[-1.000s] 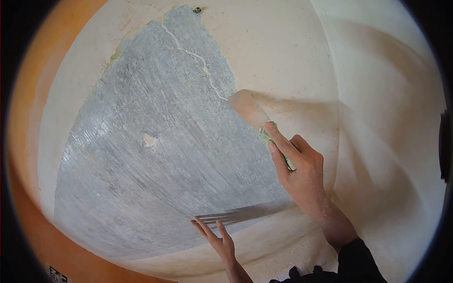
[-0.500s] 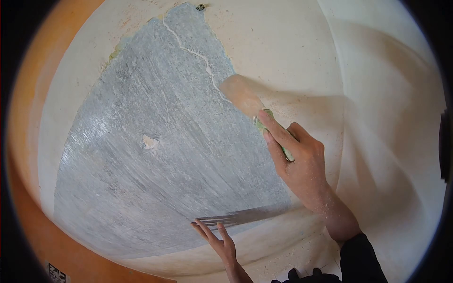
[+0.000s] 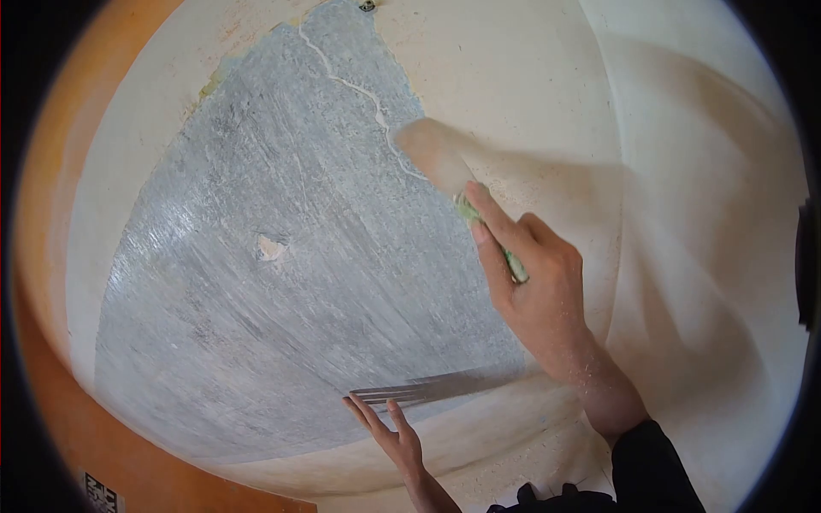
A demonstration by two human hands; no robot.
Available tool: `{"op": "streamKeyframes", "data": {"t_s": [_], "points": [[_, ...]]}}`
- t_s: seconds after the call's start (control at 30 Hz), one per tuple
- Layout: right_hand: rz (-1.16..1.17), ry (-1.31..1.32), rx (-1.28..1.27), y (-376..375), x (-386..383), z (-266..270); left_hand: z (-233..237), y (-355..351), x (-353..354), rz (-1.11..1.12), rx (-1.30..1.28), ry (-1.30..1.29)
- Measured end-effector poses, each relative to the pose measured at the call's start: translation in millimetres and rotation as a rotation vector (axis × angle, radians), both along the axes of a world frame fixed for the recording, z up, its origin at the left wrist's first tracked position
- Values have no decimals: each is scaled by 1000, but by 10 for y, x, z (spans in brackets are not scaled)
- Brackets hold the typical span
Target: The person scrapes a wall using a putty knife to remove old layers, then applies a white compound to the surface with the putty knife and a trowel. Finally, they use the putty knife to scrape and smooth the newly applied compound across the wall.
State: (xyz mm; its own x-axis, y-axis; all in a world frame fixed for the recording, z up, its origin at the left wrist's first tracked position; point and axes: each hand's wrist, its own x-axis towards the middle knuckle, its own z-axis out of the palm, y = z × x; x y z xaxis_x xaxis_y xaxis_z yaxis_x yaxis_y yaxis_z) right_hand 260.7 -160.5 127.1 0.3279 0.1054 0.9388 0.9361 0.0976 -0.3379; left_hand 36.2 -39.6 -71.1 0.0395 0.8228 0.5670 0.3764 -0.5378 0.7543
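Note:
My right hand (image 3: 539,274) is wrapped round the green handle of a scraper (image 3: 434,158), index finger laid along it. The scraper's wide blade lies against the wall at the right edge of a grey patch (image 3: 282,316), beside a thin pale wavy line (image 3: 376,107). Lower down, my left hand (image 3: 393,436) has its fingers spread, their tips at the lower part of the grey patch, and holds nothing. A small chipped pale spot (image 3: 271,249) shows in the grey.
Cream wall (image 3: 522,77) surrounds the patch, with a small metal fitting (image 3: 367,6) at the top. An orange surface (image 3: 154,462) runs along the left and bottom left, bearing a black and white label (image 3: 103,494). Shadows fall on the right wall.
The scraper and my right hand have shifted slightly up and to the left along the patch's edge. My left hand has barely moved.

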Motion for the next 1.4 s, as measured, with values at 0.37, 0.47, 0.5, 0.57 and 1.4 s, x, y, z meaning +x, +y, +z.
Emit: {"op": "streamKeyframes", "data": {"t_s": [0.37, 0.47, 0.5, 0.57, 1.4], "points": [[-47, 36, -26, 8, -55, -129, -30, 6, -24, -4, -2, 0], [0, 57, -25, -14, -71, -72, 25, -14, -19, -9, 12, -2], [0, 57, -24, -23, -41, -19, 37, -37, -3, -12, 3, -2], [18, 10, 7, -9, 11, 61, 23, -40, -34, -5, -1, 18], [-8, 1, -11, -26, 30, 247, 60, -45, -41, -17, -9, 27]]}}
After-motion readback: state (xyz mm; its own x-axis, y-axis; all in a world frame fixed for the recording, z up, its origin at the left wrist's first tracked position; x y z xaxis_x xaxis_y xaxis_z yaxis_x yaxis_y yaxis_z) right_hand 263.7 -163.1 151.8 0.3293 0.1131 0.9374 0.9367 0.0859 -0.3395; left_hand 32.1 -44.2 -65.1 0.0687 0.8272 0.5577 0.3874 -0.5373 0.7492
